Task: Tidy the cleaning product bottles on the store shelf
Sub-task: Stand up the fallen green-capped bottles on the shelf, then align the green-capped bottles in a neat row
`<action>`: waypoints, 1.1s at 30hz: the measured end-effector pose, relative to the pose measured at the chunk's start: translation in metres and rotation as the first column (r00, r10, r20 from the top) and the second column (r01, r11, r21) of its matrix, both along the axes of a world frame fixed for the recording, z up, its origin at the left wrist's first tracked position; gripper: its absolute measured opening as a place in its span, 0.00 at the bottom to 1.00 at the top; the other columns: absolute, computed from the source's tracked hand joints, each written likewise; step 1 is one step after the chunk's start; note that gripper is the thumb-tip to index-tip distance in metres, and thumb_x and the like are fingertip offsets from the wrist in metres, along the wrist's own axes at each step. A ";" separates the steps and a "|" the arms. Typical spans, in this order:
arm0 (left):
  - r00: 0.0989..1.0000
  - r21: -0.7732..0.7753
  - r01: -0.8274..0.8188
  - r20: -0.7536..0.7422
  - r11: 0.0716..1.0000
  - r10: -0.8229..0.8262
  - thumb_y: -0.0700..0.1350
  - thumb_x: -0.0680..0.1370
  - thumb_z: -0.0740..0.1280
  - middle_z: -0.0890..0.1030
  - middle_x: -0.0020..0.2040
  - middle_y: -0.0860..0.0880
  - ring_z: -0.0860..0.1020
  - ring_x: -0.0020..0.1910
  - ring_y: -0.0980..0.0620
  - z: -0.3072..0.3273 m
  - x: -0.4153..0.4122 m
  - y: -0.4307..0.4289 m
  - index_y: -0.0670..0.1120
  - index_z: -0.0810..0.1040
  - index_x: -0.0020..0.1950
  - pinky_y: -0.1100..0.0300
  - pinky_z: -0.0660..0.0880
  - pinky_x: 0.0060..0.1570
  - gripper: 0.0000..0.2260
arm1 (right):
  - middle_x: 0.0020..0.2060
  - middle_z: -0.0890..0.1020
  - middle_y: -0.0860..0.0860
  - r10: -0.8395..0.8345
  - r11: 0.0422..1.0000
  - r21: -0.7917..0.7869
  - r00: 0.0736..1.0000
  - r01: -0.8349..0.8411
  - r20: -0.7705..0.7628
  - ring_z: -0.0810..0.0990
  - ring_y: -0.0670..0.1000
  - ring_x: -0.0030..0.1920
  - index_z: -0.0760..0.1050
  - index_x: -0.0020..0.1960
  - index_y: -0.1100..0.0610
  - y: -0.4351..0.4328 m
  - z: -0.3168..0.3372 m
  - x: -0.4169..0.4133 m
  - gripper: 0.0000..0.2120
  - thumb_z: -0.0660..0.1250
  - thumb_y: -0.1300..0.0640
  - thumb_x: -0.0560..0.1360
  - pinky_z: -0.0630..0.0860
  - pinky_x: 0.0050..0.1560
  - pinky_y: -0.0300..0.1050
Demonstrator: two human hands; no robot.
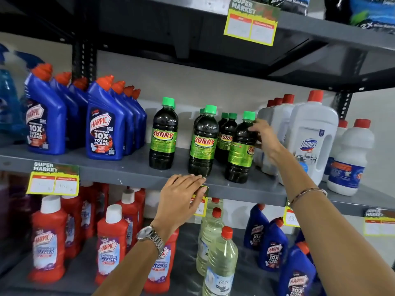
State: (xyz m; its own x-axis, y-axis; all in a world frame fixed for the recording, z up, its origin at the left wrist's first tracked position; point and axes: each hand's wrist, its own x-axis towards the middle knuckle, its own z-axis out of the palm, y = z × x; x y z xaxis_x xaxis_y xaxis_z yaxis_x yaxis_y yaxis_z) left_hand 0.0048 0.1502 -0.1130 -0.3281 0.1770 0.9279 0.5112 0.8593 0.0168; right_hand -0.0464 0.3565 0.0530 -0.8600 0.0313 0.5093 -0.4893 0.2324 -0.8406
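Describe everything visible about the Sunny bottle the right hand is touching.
The rightmost Sunny bottle is a dark, see-through plastic bottle of near-black liquid with a bright green screw cap and a green-and-yellow label turned partly away, so only "SU" shows. It stands upright near the front edge of the grey middle shelf, ahead of other Sunny bottles and beside white Domex jugs. The right hand touches its shoulder and right side; whether the grip is closed is unclear.

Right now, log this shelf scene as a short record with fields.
setting: grey metal store shelf
right hand: gripping the rightmost dark green-capped Sunny bottle, label turned aside
left hand: resting on the shelf's front edge
left neighbours: blue red-capped Harpic bottles
right neighbours: white red-capped Domex bottles
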 end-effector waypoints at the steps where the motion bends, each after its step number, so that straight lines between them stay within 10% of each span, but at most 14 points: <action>1: 1.000 0.006 0.002 0.005 1.000 -0.002 0.49 0.77 0.61 0.84 0.51 0.53 0.80 0.51 0.54 0.000 0.001 0.000 0.47 0.82 0.53 0.58 0.71 0.54 0.12 | 0.42 0.76 0.49 0.000 1.000 0.000 1.000 0.000 0.005 0.75 0.49 0.46 0.68 0.62 0.61 0.001 -0.001 0.000 0.18 0.61 0.61 0.73 0.72 0.42 0.40; 19: 1.000 0.003 -0.007 -0.002 1.000 0.007 0.49 0.77 0.62 0.84 0.51 0.53 0.81 0.50 0.55 0.001 0.001 0.001 0.48 0.82 0.53 0.58 0.72 0.55 0.12 | 0.57 0.76 0.53 0.001 0.997 0.072 0.999 -0.004 0.037 0.75 0.53 0.57 0.67 0.63 0.52 0.020 -0.010 -0.003 0.25 0.71 0.51 0.68 0.72 0.57 0.52; 33: 1.000 0.035 0.001 0.003 0.999 -0.001 0.48 0.75 0.66 0.85 0.49 0.51 0.82 0.49 0.54 0.004 0.003 0.002 0.47 0.83 0.51 0.59 0.70 0.54 0.10 | 0.58 0.75 0.51 0.066 0.996 0.052 0.998 -0.066 0.000 0.76 0.43 0.51 0.64 0.66 0.51 0.017 -0.026 0.004 0.29 0.70 0.48 0.69 0.71 0.40 0.40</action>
State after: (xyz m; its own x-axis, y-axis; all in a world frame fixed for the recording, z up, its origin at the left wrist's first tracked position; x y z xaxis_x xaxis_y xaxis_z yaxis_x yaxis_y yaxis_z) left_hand 0.0082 0.1524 -0.1094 -0.3306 0.1444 0.9326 0.5121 0.8576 0.0488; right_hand -0.0427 0.3736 0.0274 -0.8584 -0.0522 0.5104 -0.5067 0.2425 -0.8273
